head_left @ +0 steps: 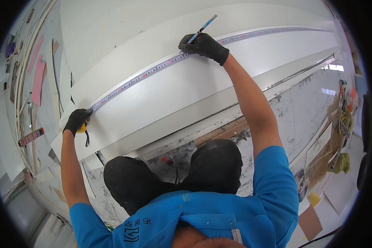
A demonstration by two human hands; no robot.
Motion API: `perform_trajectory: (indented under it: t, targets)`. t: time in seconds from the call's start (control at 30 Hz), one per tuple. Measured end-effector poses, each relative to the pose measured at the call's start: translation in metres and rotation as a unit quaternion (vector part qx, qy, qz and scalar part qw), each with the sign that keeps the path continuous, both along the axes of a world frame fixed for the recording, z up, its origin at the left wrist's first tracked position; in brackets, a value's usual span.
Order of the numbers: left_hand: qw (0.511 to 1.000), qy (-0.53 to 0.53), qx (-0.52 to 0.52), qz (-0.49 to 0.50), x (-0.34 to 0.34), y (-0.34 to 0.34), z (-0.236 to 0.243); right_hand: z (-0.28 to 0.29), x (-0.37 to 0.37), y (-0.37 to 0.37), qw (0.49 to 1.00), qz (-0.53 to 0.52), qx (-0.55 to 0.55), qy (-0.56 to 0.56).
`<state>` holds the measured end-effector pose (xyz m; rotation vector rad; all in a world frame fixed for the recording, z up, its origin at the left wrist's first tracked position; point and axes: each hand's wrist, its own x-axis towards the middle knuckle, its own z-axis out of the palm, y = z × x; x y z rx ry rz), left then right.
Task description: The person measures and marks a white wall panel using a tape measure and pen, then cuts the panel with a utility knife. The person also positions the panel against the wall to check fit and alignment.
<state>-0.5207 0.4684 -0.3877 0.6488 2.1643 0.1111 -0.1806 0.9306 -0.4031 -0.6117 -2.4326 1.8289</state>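
Observation:
A long white board (165,95) lies across in front of my knees. Along it runs the extended blade of a tape measure (142,76), reaching to the board's far right end. My left hand (76,120), in a black glove, is closed around the yellow tape case (83,127) at the board's left end; a black strap hangs from the case. My right hand (206,46), also gloved in black, grips a blue patterned pencil (202,28). The pencil's lower end is at the blade's far edge, and its tip is mostly hidden by the fingers.
Another white sheet (111,25) lies beyond the board. Pink strips (38,80) and thin offcuts are scattered at the left, near a ribbed stick (31,137). On the right are tools, scraps and an olive cloth (341,163). A brown piece (310,223) lies lower right.

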Motion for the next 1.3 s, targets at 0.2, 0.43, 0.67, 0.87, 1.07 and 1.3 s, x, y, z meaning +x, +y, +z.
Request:
perform_trajectory:
  t: [0.2,0.43,0.67,0.87,1.07,1.3]
  targets:
    - [1.000,0.002,-0.004,0.004,0.006,0.003,0.007,0.003,-0.008,-0.004,0.999,0.008,0.017,-0.026]
    - [1.000,0.000,-0.001,0.020,0.007,0.005,0.008,-0.010,-0.008,0.007,0.999,0.017,0.028,-0.036]
    - [1.000,0.005,0.010,0.018,0.006,0.002,0.006,-0.011,-0.009,0.006,0.999,0.006,-0.001,-0.034]
    - [1.000,0.011,0.011,0.008,0.008,0.004,0.008,-0.010,-0.010,0.006,0.999,0.023,-0.001,-0.025]
    - [1.000,0.019,0.009,-0.006,0.004,0.001,0.004,-0.014,-0.011,0.006,0.999,0.008,-0.028,-0.031]
    - [1.000,0.010,0.014,0.005,0.002,-0.002,0.002,-0.018,-0.012,0.004,0.999,-0.008,-0.003,-0.033]
